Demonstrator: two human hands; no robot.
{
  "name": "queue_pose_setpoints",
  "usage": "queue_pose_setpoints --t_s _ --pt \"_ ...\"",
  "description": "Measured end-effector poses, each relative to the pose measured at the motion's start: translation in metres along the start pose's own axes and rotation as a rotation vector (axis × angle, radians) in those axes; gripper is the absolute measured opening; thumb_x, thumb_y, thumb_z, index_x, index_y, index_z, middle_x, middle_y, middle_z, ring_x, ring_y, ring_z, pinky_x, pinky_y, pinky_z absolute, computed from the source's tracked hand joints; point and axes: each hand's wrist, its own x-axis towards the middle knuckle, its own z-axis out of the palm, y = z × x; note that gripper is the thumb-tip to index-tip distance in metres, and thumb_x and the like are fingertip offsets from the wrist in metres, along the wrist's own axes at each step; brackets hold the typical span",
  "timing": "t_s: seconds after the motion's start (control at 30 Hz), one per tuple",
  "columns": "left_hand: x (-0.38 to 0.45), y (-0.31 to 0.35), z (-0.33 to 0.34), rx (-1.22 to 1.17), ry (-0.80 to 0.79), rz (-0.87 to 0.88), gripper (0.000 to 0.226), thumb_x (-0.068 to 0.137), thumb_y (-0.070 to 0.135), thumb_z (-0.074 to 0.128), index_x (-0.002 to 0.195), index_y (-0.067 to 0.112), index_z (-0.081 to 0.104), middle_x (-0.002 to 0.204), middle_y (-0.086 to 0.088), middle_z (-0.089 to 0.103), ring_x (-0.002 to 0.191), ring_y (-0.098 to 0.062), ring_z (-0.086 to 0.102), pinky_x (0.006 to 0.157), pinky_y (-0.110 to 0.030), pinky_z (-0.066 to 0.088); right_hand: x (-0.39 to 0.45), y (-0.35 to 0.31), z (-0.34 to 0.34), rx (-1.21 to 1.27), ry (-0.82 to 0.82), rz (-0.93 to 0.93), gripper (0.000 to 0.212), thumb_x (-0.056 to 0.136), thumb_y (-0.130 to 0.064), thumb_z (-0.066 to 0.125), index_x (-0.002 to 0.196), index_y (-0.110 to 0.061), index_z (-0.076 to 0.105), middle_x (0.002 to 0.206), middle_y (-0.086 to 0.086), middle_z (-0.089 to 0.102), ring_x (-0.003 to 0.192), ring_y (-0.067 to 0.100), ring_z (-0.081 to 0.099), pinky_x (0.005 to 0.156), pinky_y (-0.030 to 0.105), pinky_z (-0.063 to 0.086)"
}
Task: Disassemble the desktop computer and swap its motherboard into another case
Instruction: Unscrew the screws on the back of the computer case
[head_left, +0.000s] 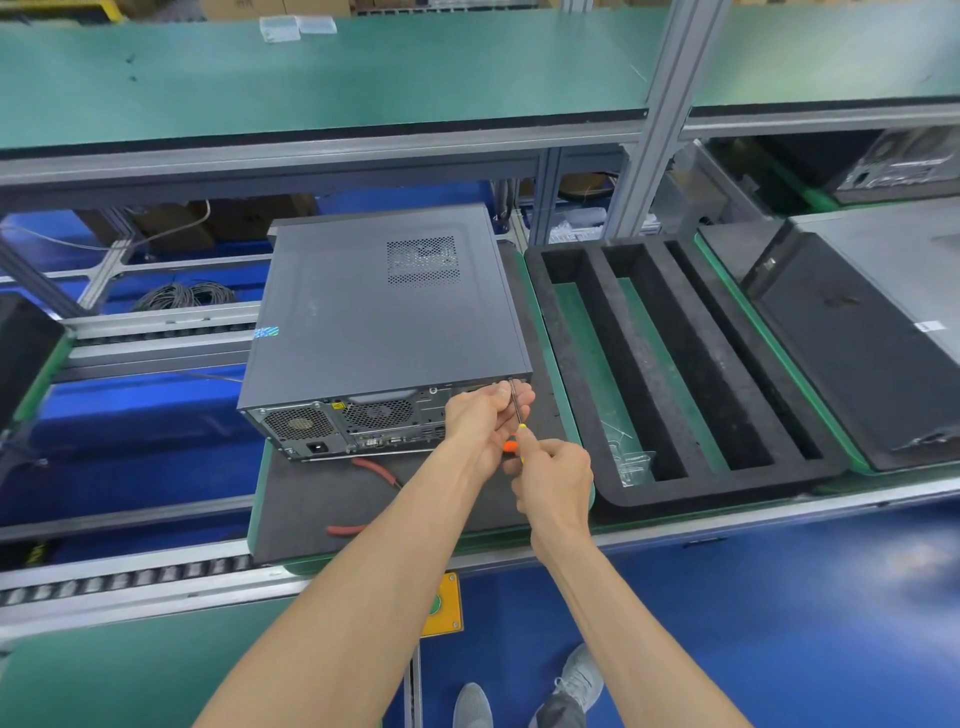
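Desktop computer (384, 317) lies flat on the tabletop (332, 499), rear panel facing the person. Right hand (553, 480) fingers grip the screwdriver (517, 415) at its upper-right rear corner; left hand (485, 421) fingers pinch the shaft to steady the tip.

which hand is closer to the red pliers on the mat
Left. The left hand is just right of the pliers, at the computer's rear; the right hand is farther right.

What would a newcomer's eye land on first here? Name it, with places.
The grey computer case lying flat on the dark mat at centre, rear panel toward the person. At its rear right corner both hands meet: the right hand grips a screwdriver whose tip meets the case's top edge, the left hand steadying its shaft. To the right sits a black slotted foam tray.
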Motion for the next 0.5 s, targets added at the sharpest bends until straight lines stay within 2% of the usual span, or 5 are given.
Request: queue_pose_setpoints --t_s 0.1,0.3,0.37,0.43,0.5 --pt "0.0009 -0.0003 0.0006 0.003 0.011 0.006 0.022 0.099 -0.005 0.048 0.09 -0.007 0.068 0.079 -0.015 0.074 0.068 -0.019 0.069 0.062 -0.024 0.059 -0.0005 -0.0004 -0.0009 0.007 0.0 -0.022 0.024 0.087 -0.037 0.076 0.09 -0.017 0.065 0.083 0.008 0.071 0.073 0.022 0.064 0.068 0.04 0.054" --pt "-0.0008 -0.0005 -0.0005 0.013 0.004 0.0 0.02 0.1 -0.001 0.051 0.105 -0.01 0.068 0.09 -0.017 0.073 0.066 -0.017 0.067 0.066 -0.025 0.057 -0.0005 -0.002 0.0012 0.015 0.0 0.039 0.036 0.103 -0.036 0.048 0.082 -0.018 0.071 0.062 -0.003 0.071 0.07 0.019 0.061 0.072 0.042 0.05" --pt "-0.0017 0.0 0.0001 0.002 0.005 0.001 0.02 0.1 -0.002 0.05 0.104 -0.011 0.068 0.088 -0.017 0.073 0.063 -0.017 0.068 0.062 -0.024 0.057 -0.0009 0.0 0.0021 -0.009 -0.003 0.015 0.034 0.101 -0.036 0.054 0.079 -0.017 0.071 0.065 -0.002 0.071 0.071 0.02 0.062 0.073 0.044 0.053" --pt "-0.002 0.0005 0.0013 -0.015 0.015 0.004 0.019 0.099 -0.004 0.05 0.098 -0.011 0.067 0.085 -0.018 0.074 0.063 -0.018 0.069 0.061 -0.025 0.058 0.0 0.0018 0.0016 0.009 -0.021 -0.014 0.021 0.094 -0.038 0.067 0.087 -0.019 0.067 0.079 0.003 0.072 0.073 0.021 0.062 0.073 0.043 0.054" --pt "-0.0008 0.0002 0.0016 -0.017 0.019 0.007 0.021 0.099 -0.005 0.049 0.089 -0.008 0.067 0.077 -0.015 0.074 0.061 -0.018 0.069 0.06 -0.025 0.058 0.001 0.0019 0.0011 0.048 -0.043 -0.001 0.024 0.089 -0.041 0.073 0.096 -0.023 0.058 0.087 0.006 0.071 0.072 0.02 0.06 0.066 0.038 0.051"
